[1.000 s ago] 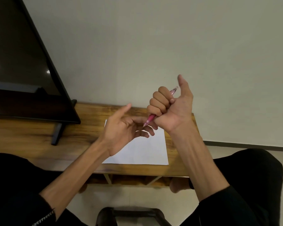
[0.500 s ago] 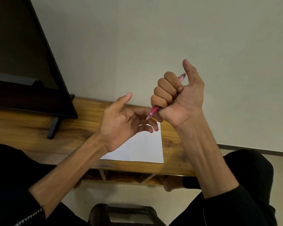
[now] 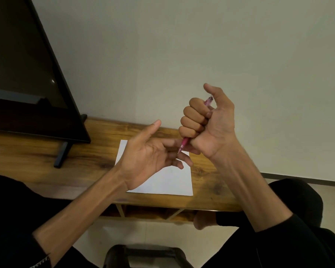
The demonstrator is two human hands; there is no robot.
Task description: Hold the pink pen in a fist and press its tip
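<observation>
Above paper (image 3: pixel 168 180) | right hand (image 3: pixel 207 124) fists pen (image 3: pixel 184 144), barrel mostly hidden | left hand (image 3: pixel 149 157) relaxed, empty

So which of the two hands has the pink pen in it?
The right hand: its fingers are curled in a fist round the pink pen, tip pointing down. The left hand is open, palm up, holding nothing.

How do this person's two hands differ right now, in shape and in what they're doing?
The right hand is curled into a fist round a pink pen, thumb sticking up; the left hand holds nothing, palm showing, fingers loosely bent. The right hand sits higher in the picture than the left hand. The pen's tip points down at the left hand's fingers. Both are raised above the white paper on the wooden table.
</observation>
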